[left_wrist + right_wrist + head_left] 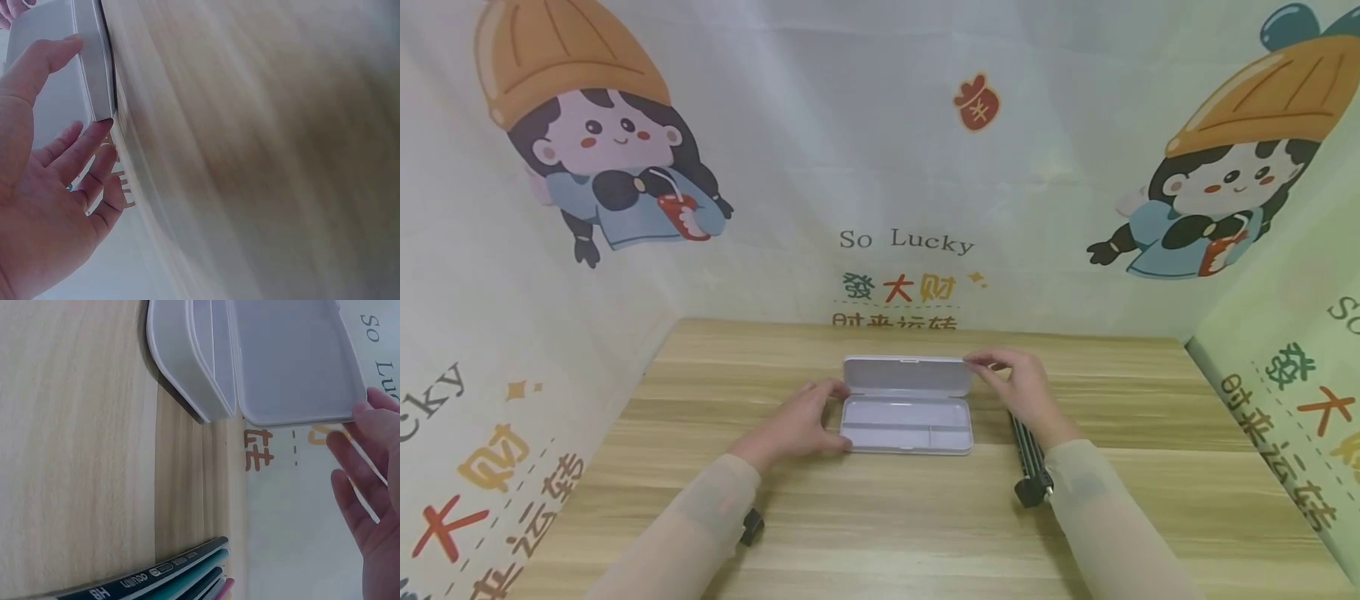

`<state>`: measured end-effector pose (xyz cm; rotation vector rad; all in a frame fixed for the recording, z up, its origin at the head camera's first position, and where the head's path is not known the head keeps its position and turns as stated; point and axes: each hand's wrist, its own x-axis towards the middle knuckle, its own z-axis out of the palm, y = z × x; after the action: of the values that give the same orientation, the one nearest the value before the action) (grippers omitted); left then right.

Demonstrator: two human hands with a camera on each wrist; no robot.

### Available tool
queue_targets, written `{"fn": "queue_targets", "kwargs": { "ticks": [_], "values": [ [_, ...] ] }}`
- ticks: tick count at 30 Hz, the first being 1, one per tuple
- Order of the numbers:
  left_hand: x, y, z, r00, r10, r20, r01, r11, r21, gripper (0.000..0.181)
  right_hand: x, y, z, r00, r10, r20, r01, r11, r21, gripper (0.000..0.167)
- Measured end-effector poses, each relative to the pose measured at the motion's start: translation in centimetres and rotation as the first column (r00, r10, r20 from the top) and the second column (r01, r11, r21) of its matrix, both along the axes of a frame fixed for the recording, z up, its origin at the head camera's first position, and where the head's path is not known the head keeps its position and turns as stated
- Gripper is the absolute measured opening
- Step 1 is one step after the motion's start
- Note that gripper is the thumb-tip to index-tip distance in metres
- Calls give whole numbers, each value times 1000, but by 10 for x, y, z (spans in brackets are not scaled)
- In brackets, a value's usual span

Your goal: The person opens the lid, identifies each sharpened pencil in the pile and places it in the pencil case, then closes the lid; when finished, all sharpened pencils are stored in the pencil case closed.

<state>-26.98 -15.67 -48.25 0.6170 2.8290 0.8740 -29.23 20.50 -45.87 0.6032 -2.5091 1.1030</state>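
Observation:
A white case with divided compartments lies on the wooden table, its lid raised at the back. The left hand holds the case's left end, thumb near the front corner, other fingers at the back; the left wrist view shows the hand around that end of the case. At the lid's upper right corner, the right hand pinches the edge between thumb and finger. In the right wrist view the same hand grips the lid's corner, remaining fingers loosely bent.
Several dark and coloured pencils lie right of the case, under the right forearm, with a black object at their near end. A small black object is beside the left sleeve. Printed cloth stands behind and beside the table.

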Motion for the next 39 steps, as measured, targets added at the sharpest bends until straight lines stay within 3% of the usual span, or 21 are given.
{"fn": "queue_targets", "kwargs": {
  "ticks": [4, 9, 16, 20, 30, 39],
  "values": [
    [-1, 1, 1, 1000, -26, -6, 26, 1000, 4, 83, -3, 2, 1, 1000, 1, 29, -2, 1000, 30, 29],
    [-2, 2, 4, 999, -37, 8, 37, 999, 8, 80, -6, 3, -1, 990, 25, 138, -38, 995, 93, 54],
    [-2, 4, 6, 999, -38, 31, 38, 999, 3, 81, -8, 1, -2, 948, 3, 319, -41, 993, 111, 72],
    [-2, 5, 6, 999, -35, 41, 35, 999, -3, 80, -10, -1, -3, 928, -3, 371, -44, 992, 117, 75],
    [-2, 6, 6, 998, -37, 53, 37, 999, -5, 80, -11, -4, -3, 940, -13, 341, -40, 988, 147, 72],
    [-6, 3, 8, 998, -41, 48, 41, 999, -9, 80, -8, -4, -2, 952, 23, 304, -43, 997, 60, 66]
  ]
}}
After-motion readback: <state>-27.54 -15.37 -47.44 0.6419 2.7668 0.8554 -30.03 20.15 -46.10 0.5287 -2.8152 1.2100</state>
